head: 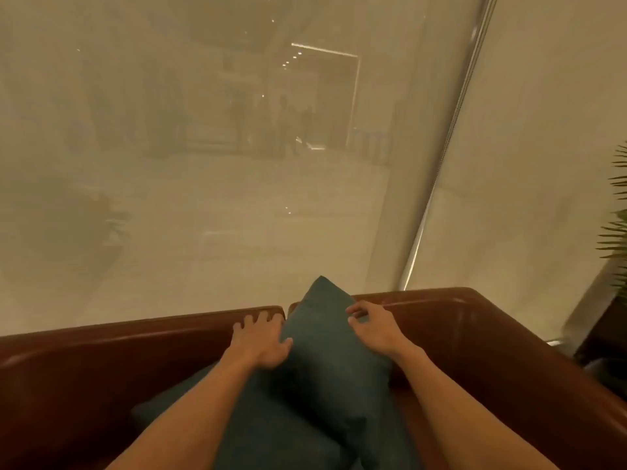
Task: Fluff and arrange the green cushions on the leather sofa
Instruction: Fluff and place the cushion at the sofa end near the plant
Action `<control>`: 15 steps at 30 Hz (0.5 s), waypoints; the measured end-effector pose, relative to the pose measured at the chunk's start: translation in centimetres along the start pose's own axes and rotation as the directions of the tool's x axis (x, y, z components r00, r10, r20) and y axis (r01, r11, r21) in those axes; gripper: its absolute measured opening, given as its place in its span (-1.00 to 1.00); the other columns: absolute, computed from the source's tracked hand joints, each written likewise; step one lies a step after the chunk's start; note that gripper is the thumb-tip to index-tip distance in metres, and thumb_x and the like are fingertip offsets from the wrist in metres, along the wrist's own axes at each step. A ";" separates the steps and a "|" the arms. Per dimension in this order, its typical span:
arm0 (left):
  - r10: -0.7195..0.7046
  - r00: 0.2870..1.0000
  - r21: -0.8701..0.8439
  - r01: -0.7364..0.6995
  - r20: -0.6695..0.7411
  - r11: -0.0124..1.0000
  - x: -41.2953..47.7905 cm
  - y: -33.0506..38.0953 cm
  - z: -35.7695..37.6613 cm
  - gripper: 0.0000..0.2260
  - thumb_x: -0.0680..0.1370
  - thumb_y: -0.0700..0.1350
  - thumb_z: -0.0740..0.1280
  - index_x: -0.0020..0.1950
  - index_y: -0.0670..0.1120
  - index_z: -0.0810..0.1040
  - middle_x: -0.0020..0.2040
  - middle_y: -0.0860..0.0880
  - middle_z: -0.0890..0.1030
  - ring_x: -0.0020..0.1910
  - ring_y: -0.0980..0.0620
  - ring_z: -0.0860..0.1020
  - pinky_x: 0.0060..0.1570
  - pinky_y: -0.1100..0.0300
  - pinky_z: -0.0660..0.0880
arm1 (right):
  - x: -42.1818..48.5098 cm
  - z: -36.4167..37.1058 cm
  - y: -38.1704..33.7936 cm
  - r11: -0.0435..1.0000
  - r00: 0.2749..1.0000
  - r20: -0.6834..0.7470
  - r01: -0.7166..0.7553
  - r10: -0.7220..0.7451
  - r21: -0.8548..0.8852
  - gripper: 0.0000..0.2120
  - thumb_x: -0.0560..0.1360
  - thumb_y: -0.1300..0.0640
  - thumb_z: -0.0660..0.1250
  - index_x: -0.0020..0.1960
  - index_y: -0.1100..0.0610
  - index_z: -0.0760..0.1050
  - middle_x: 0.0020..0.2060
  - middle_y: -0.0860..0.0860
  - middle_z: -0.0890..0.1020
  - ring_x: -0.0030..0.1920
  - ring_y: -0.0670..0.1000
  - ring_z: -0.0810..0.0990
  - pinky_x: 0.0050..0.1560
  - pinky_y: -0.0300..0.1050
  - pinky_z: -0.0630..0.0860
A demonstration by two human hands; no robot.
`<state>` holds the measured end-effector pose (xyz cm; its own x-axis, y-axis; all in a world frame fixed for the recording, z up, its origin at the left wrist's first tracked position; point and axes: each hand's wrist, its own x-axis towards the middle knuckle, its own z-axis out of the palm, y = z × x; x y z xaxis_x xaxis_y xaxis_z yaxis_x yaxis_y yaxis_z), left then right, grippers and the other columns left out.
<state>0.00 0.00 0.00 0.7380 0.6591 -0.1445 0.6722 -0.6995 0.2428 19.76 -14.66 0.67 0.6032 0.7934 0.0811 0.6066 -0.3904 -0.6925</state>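
Between the two hands, the upright cushion (pixel 325 337) stands on one corner against the back of the sofa (pixel 101 344), its top corner poking above the leather just beyond the fingertips. The left hand (pixel 261 340) is wide, with fingers spread and fairly straight. Its palm lies against the cushion's left edge and its fingertips reach the top of the sofa back. The right hand (pixel 373 325) is narrower: bent fingers and thumb hold the cushion's upper right edge. Below the left forearm, nearer the body than either hand, the second cushion (pixel 271 435) lies flat on the seat, seemingly partly under the upright one.

The step looks like plumping and setting this cushion. To do it well, both hands should press inward evenly from opposite edges so the filling bulges toward the middle, rather than the left hand shoving it toward the right. The right grip should be light, since soft fabric likely bunches if pinched hard. The corner stance is probably tippy, so release only once it leans firmly on the leather. Beyond the fingers hangs a sheer blind (pixel 203 164), and far off past the right hand stands a plant (pixel 615 239).
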 end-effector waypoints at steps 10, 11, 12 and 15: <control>-0.422 0.901 -0.519 0.410 0.103 0.750 3.0 2.2 8.8 -0.38 0.53 0.24 0.24 0.49 -0.01 0.17 0.47 -0.13 0.25 0.41 -0.26 0.32 0.34 -0.20 0.31 | 5.2 2.9 7.3 0.994 0.969 0.232 -0.071 0.087 -0.079 -0.75 0.57 0.08 0.30 0.23 0.04 0.54 0.19 0.05 0.57 0.09 -0.01 0.55 0.01 -0.24 0.45; -0.467 0.873 -0.585 0.453 0.140 0.673 3.6 2.6 9.7 -0.34 0.52 0.23 0.26 0.50 -0.04 0.14 0.48 -0.14 0.24 0.40 -0.26 0.33 0.35 -0.19 0.32 | 5.9 3.1 8.1 0.994 0.961 0.261 -0.069 0.088 -0.084 -0.74 0.57 0.07 0.31 0.25 0.04 0.53 0.22 0.06 0.56 0.14 0.00 0.54 0.04 -0.24 0.43; -0.510 0.841 -0.637 0.495 0.179 0.591 4.0 3.1 10.4 -0.29 0.51 0.23 0.29 0.52 -0.07 0.11 0.49 -0.16 0.23 0.41 -0.26 0.33 0.36 -0.17 0.32 | 6.5 3.4 8.8 0.994 0.953 0.291 -0.065 0.089 -0.091 -0.72 0.57 0.07 0.31 0.27 0.04 0.52 0.24 0.07 0.55 0.19 0.01 0.53 0.09 -0.23 0.42; -0.619 0.728 -0.732 0.588 0.293 0.346 5.9 4.7 12.3 -0.12 0.50 0.21 0.35 0.57 -0.19 -0.05 0.54 -0.23 0.16 0.47 -0.26 0.26 0.41 -0.13 0.28 | 8.4 3.9 11.0 0.992 0.929 0.360 -0.052 0.089 -0.111 -0.68 0.56 0.05 0.31 0.31 0.03 0.49 0.32 0.08 0.49 0.27 0.05 0.51 0.19 -0.17 0.41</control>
<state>8.27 -2.82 -11.46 0.1386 0.8324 -0.5365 0.6229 0.3479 0.7007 29.50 -10.46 -9.00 0.4277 0.8701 -0.2449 0.6277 -0.4808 -0.6122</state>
